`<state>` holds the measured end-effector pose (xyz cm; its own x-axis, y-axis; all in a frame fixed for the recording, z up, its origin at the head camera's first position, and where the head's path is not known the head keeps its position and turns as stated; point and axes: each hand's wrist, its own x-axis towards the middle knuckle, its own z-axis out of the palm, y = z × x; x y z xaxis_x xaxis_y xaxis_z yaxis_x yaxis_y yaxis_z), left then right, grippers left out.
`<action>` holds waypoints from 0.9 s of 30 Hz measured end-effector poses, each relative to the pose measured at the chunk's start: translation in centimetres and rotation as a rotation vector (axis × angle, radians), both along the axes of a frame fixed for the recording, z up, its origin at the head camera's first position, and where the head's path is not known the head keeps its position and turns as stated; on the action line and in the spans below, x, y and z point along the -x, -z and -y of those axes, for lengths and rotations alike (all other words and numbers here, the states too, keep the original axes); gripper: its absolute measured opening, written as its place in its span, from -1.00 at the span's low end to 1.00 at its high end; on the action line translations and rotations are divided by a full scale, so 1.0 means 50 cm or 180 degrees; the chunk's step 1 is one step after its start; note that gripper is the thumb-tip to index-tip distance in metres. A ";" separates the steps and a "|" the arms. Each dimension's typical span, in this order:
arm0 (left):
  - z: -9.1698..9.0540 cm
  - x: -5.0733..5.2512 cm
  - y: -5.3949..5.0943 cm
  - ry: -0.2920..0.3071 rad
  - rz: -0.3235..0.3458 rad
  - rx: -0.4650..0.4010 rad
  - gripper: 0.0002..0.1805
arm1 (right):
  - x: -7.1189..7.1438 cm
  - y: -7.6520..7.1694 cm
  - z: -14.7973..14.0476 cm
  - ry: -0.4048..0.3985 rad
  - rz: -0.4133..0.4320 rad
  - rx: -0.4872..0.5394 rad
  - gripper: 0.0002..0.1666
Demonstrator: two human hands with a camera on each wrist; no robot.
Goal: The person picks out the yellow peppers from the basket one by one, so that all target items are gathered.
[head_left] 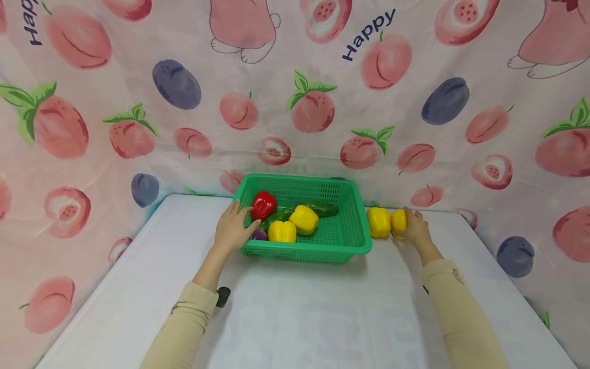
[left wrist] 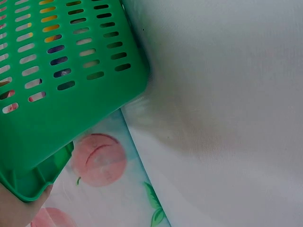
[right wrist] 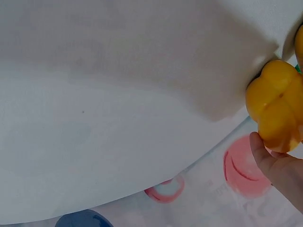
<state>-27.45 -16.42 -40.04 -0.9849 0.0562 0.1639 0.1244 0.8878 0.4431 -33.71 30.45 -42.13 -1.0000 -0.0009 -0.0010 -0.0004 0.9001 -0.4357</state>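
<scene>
The left hand (head_left: 230,229) grips the left rim of the green basket (head_left: 304,251), its thumb and a finger reaching over the inside; part of that hand (left wrist: 14,208) shows under the rim in the left wrist view. Inside lie a red bell pepper (head_left: 264,205), two yellow bell peppers (head_left: 282,232) (head_left: 304,220), two green vegetables (head_left: 322,208) (head_left: 275,218) and a purple one (head_left: 259,234). Right of the basket, the right hand (head_left: 417,229) holds a yellow bell pepper (head_left: 398,223), also seen with the hand (right wrist: 279,168) around its end in the right wrist view.
Another yellow bell pepper (head_left: 379,222) stands between the basket and the held pepper. A white table (head_left: 295,318) supports everything, with a fruit-printed cloth (head_left: 276,102) behind it. A small black object (head_left: 223,296) shows beside the left wrist.
</scene>
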 end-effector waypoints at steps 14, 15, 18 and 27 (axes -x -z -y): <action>-0.001 0.000 0.001 -0.0007 -0.0026 0.0019 -0.36 | 0.000 0.002 -0.002 -0.0018 -0.0036 -0.0029 -0.08; -0.002 0.001 0.001 -0.0004 -0.0027 0.0017 -0.36 | -0.001 0.001 -0.002 -0.0010 -0.0049 -0.0029 -0.09; -0.003 0.001 0.001 0.0005 -0.0025 0.0010 -0.36 | -0.007 -0.001 -0.001 0.0006 -0.0104 -0.0030 -0.11; -0.002 -0.004 -0.003 -0.0019 0.0007 -0.0013 -0.37 | -0.019 -0.007 0.005 0.0049 -0.0180 -0.0094 -0.18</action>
<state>-27.23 -16.31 -39.90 -0.9855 0.0497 0.1621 0.1183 0.8866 0.4471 -32.75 30.21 -41.79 -0.9984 0.0136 0.0557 -0.0104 0.9127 -0.4086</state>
